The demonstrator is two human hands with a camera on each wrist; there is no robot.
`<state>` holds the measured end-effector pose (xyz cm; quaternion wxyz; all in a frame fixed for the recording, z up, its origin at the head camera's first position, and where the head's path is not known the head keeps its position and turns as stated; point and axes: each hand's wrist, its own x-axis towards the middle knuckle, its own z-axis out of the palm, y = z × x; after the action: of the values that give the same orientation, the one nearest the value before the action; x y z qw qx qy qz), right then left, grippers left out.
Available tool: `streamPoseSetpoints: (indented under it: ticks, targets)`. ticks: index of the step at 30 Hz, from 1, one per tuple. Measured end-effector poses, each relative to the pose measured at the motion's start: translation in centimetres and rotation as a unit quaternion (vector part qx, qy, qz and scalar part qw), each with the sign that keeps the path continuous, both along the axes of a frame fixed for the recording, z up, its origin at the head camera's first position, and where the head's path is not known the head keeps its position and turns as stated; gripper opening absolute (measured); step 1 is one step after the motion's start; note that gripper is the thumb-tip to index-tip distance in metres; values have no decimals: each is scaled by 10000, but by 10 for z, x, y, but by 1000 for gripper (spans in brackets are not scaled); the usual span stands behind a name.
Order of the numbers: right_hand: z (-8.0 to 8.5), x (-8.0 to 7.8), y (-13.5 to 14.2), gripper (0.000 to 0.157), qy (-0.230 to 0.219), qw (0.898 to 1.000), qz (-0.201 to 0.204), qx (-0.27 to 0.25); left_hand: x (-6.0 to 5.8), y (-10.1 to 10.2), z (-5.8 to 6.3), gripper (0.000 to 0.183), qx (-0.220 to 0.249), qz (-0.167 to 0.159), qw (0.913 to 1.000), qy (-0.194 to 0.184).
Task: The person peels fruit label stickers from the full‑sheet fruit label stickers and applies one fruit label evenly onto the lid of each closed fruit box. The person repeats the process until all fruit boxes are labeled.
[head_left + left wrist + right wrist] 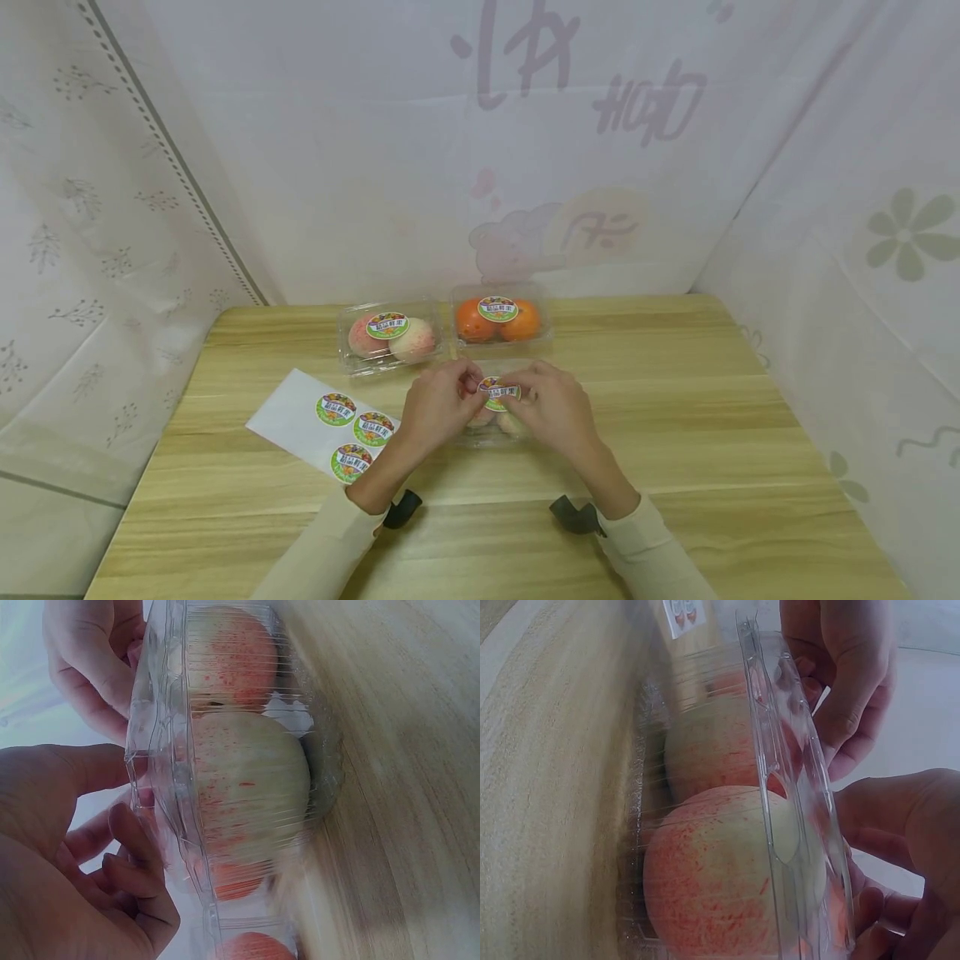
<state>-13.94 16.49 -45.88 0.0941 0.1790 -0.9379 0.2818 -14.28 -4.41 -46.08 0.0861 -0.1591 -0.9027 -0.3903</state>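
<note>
A clear plastic clamshell box [180, 780] with peaches [251, 776] inside stands in front of the person, its lid closed. Over that lid, a round fruit sticker [495, 402] with a green lower edge lies between both hands. My left hand [438, 404] pinches the sticker's left edge with thumb and fingers. On the opposite edge, the thumb and forefinger of my right hand [558, 408] hold it. Both wrist views show the fingertips right at the lid's top, the other fingers curled; the sticker itself is hidden there.
Behind stand a labelled box of peaches [411, 342] and a labelled box of orange fruit [476, 321]. A white backing sheet [288, 414] with several stickers lies at the left, partly under the left forearm. Patterned curtains [360, 167] enclose the wooden table [675, 467].
</note>
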Motion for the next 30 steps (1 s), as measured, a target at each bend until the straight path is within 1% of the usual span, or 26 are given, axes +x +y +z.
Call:
streamPoseSetpoints:
  ticks: [5,10,21,30]
  targets:
    - [1,2,-1,17,47,10000,-3,18,0,0,0,8,-221,-61,9997,109]
    - [0,2,-1,18,76,10000,-9,8,1,0,1,5,-411,-94,9990,110]
    - [0,4,1,21,30,9997,-230,127,3,-1,4,7,-428,-108,9990,65]
    - [-1,6,9,20,156,9996,-248,12,5,-4,5,4,-403,-44,9992,-46]
